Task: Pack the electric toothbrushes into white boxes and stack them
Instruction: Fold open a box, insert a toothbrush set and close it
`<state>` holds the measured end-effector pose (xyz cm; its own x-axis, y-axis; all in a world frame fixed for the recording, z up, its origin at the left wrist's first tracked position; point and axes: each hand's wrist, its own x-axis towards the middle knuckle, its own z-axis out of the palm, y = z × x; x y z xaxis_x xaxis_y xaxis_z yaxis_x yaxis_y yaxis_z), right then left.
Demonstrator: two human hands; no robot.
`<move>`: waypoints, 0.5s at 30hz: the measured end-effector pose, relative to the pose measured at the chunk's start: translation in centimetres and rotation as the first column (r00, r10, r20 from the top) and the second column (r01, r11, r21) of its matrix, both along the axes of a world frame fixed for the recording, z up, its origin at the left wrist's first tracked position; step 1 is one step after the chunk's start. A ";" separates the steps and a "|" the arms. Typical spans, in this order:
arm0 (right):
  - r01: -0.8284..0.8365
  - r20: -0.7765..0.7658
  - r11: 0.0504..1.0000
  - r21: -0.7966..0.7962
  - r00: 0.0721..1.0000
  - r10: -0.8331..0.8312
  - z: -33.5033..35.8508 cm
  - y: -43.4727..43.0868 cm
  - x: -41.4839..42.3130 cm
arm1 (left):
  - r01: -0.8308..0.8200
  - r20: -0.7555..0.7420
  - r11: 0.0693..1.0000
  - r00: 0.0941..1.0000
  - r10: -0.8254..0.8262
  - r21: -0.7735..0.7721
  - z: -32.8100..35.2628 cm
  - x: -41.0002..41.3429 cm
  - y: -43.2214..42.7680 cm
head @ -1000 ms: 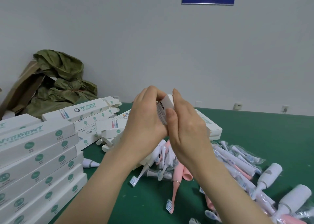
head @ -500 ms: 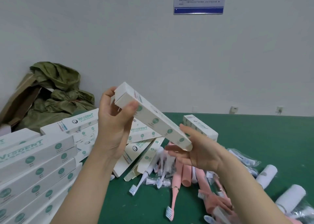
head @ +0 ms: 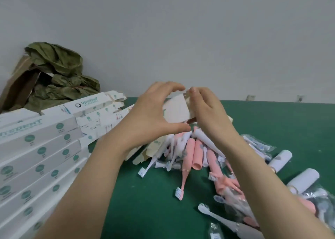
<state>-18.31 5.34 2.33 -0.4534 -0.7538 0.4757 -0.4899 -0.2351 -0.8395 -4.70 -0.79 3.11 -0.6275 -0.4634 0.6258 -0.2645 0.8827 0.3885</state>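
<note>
Both hands clamp one white box [head: 176, 110] mid-frame, held up off the green counter [head: 281, 122]. Left hand [head: 150, 115]: fingers arc over the box's top, thumb under its lower edge, grip closed round it. Right hand [head: 206, 112]: fingers curled at the box's upper right corner. Motion blur, so can't tell if a flap is open. Box sits above a heap of toothbrushes [head: 188, 153], pink & white, some w/ bristles toward frame bottom. Right of heap: white cylinders [head: 280, 159] and clear bagged brush heads [head: 261, 146]. Left edge: tall stack of boxes [head: 39, 148] w/ green dots, loose boxes [head: 90, 104] behind it. Upper left: crumpled green bag [head: 59, 72] against the wall [head: 199, 39].
</note>
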 end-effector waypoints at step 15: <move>0.042 0.121 0.999 0.011 0.992 -0.043 -0.8 0.1 -1.2 | 0.069 0.023 0.992 0.997 -0.071 0.108 -1.5 -0.6 -0.1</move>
